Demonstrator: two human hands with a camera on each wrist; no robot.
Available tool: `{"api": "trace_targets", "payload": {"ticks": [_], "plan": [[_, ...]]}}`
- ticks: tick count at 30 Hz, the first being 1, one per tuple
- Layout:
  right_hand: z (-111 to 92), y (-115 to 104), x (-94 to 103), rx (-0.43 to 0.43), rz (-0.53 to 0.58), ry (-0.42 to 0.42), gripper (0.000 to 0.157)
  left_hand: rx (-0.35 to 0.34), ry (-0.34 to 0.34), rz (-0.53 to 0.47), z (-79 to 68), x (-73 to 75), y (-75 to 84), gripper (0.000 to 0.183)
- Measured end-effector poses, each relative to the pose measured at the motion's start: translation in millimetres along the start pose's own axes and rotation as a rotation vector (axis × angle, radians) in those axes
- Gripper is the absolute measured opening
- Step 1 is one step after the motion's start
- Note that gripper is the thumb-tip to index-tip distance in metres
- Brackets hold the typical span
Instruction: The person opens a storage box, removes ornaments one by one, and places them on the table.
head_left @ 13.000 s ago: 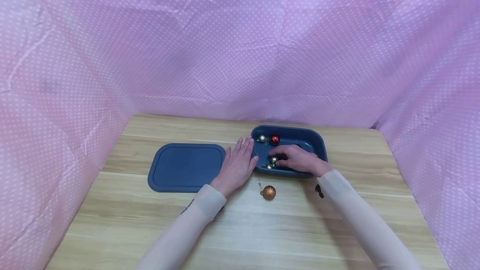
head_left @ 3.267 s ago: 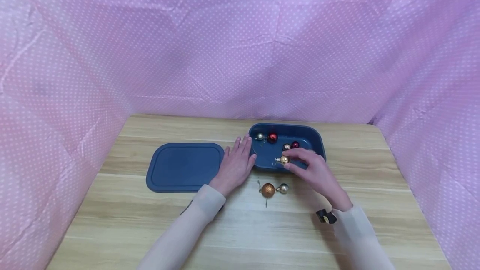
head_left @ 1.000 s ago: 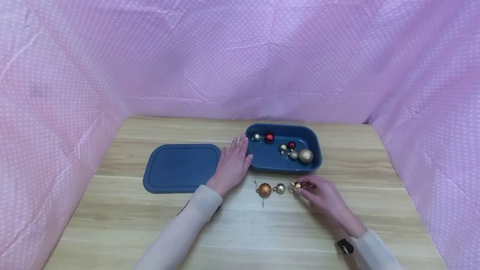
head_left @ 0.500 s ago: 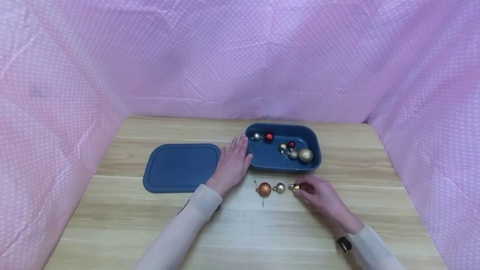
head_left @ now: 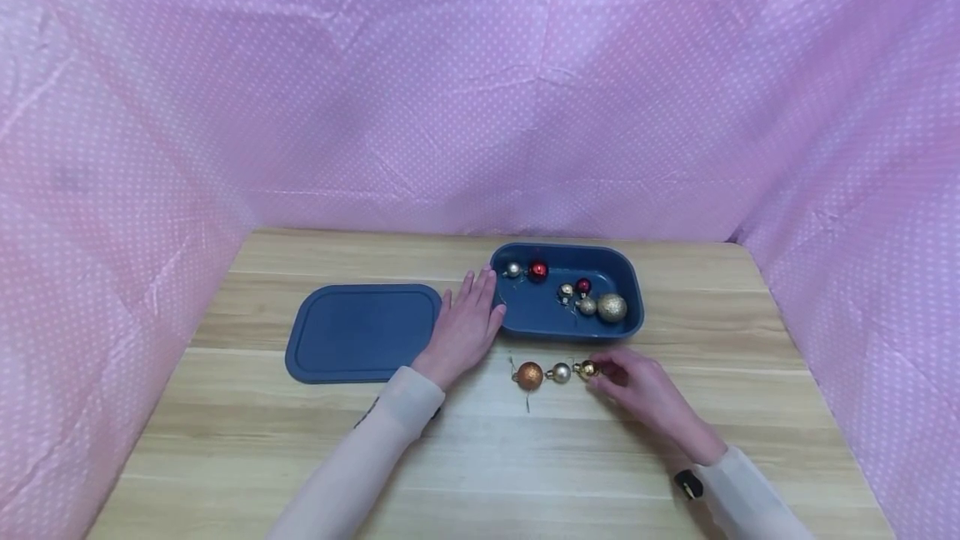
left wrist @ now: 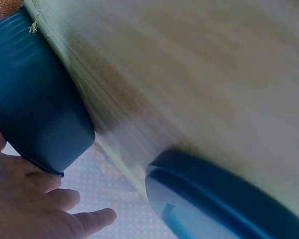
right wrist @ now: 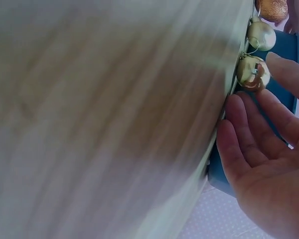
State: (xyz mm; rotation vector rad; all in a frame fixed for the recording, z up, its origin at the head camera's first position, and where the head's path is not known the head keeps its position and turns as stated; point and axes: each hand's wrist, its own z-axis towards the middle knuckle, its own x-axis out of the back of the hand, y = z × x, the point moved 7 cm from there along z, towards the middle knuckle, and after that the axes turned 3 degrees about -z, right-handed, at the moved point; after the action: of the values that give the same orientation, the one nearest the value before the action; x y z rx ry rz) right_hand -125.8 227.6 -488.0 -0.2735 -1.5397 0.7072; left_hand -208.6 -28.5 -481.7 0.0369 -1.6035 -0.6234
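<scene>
My left hand (head_left: 461,332) lies with fingers extended against the left end of the dark blue box (head_left: 525,325); the left wrist view shows its fingers at the box's rim. With thumb and index finger, my right hand (head_left: 637,386) pinches a small shiny gold Christmas bauble (right wrist: 253,73) on the table in front of the box. Left of that bauble, in a row, are a small pale gold bauble (head_left: 561,372) and a larger copper glitter bauble (head_left: 530,376). Inside the box are a red bauble (head_left: 537,271), a dark red one (head_left: 583,285), a big gold glitter bauble (head_left: 612,307) and several small golden ones.
The blue lid (head_left: 363,333) lies flat on the wooden table (head_left: 480,465), left of my left hand. Pink dotted cloth (head_left: 420,107) hangs around the table's back and sides.
The right hand took the shiny gold bauble from the box and brought it to the table, beside the pale gold one that joined the copper one earlier. The left hand has stayed put.
</scene>
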Motion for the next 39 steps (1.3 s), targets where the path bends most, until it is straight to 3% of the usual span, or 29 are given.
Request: {"api": "trace_targets", "payload": {"ticks": [9, 22, 34, 39], "plan": [[-8, -6, 13.3, 0.046, -0.05, 0.095, 0.026, -0.001, 0.008, 0.01, 0.5, 0.4, 0.1, 0.066], [-4, -31, 42.7, 0.301, -0.061, 0.363, 0.024, 0.015, 0.021, 0.0, 0.5, 0.7, 1.2, 0.064], [19, -35, 52.3, 0.339, -0.039, 0.404, 0.026, 0.003, 0.043, 0.01, -2.5, 3.5, 1.1, 0.065], [32, -35, 59.5, 0.331, -0.058, 0.382, 0.024, -0.022, 0.067, 0.024, -1.9, 6.0, 1.9, 0.065]]}}
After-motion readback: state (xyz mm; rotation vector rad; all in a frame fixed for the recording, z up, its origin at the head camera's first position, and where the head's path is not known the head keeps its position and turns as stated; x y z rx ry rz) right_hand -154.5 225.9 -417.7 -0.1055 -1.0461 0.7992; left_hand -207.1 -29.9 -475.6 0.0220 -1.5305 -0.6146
